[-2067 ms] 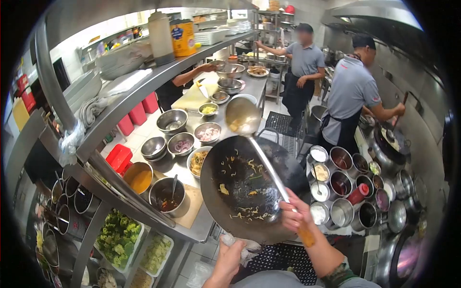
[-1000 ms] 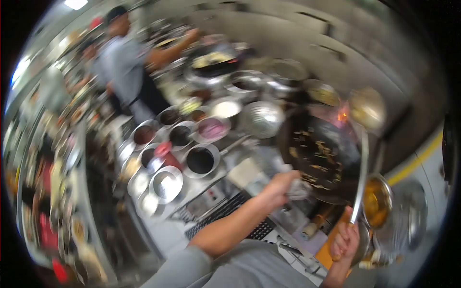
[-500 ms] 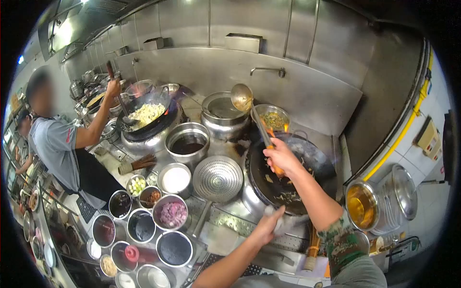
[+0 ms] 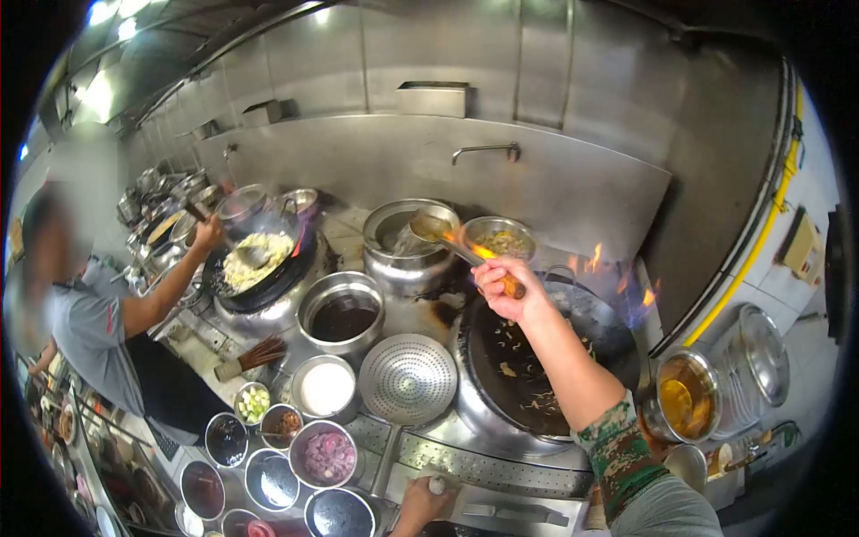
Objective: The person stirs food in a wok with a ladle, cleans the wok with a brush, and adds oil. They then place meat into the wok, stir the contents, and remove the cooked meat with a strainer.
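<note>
My right hand [image 4: 508, 291] is wrapped around the wooden handle of a ladle [image 4: 432, 225]. The ladle's bowl is tilted over the wide steel pot [image 4: 416, 277] at the back, and liquid appears to run from it. Under my right forearm sits a large dark wok [image 4: 501, 394], with shreds of food scattered on its inside. Down at the counter's front edge, my left hand [image 4: 420, 508] is closed on a pale bunched cloth [image 4: 437, 485], partly hidden by the fingers. It is apart from the wok.
Flames [image 4: 592, 261] rise behind the wok. A perforated strainer [image 4: 407, 378], a pot of dark liquid [image 4: 344, 318] and several ingredient tins [image 4: 324, 455] stand to the left. An oil pot [image 4: 684, 394] is at right. A co-worker [image 4: 89, 331] stirs another wok [image 4: 259, 268].
The ladle has swung left and down from above the wok to over the pot. My left hand has drawn back from the wok's rim to the counter edge. Flames have grown behind the wok.
</note>
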